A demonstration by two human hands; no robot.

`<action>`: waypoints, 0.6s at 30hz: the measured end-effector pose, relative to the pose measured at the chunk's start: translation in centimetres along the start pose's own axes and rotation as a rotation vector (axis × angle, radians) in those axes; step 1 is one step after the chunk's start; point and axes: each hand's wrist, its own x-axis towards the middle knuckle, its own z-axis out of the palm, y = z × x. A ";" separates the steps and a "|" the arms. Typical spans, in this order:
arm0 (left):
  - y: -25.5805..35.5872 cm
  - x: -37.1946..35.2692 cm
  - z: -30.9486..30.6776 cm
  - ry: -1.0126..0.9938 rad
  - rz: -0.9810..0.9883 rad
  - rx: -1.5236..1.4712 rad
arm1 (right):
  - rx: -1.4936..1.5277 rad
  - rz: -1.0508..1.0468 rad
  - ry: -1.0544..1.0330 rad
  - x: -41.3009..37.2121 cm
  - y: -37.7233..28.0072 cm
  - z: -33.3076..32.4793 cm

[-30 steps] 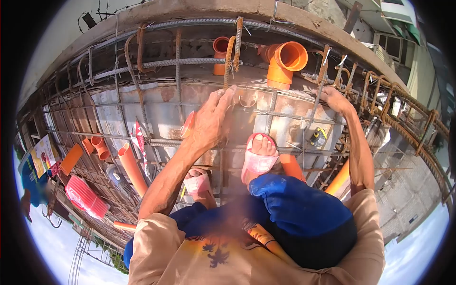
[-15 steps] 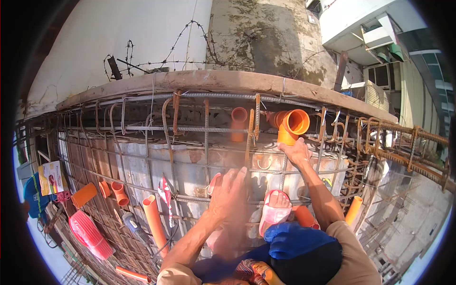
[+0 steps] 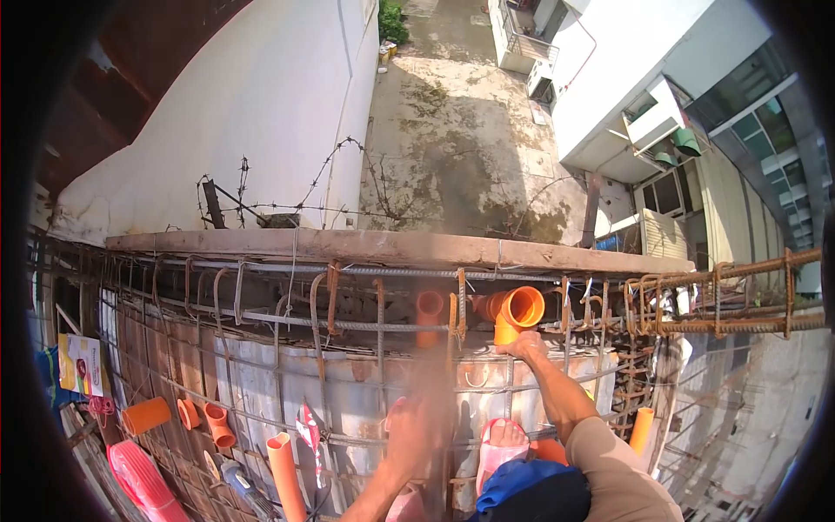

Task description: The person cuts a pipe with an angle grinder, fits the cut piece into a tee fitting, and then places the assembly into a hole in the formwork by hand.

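Observation:
My right hand (image 3: 524,344) is closed round the lower end of an orange pipe fitting (image 3: 508,327), whose wide round mouth faces up toward me. The fitting sits among the rebar beside the wooden board, with a ribbed branch reaching left. My left hand (image 3: 413,448) hangs lower, over the rebar grid and near a pink slipper; it looks empty, its fingers stretched out but blurred by a smear. Left of the held fitting, an upright orange pipe (image 3: 429,315) stands behind the bars, also partly blurred.
A rebar cage (image 3: 380,348) runs across, with a wooden board (image 3: 383,247) and barbed wire (image 3: 322,165) beyond. Corrugated sheets lie beneath. At left are orange fittings (image 3: 219,424), an angle grinder (image 3: 243,489), a pink bundle (image 3: 143,483) and an orange pipe (image 3: 285,477).
The view has tilted upward, so the scene sits lower and more of the ground beyond shows. My right hand keeps its grip on the orange fitting.

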 end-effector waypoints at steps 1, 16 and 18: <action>0.3 0.0 0.0 -0.009 -0.008 0.011 | 0.006 -0.040 -0.007 -0.7 0.0 -0.6; 1.7 0.9 -1.4 -0.282 -0.195 -0.016 | 0.050 -0.142 0.004 -0.4 0.1 -0.2; 1.3 0.4 -1.1 -0.266 -0.185 -0.022 | 0.011 -0.137 0.016 0.2 0.4 0.2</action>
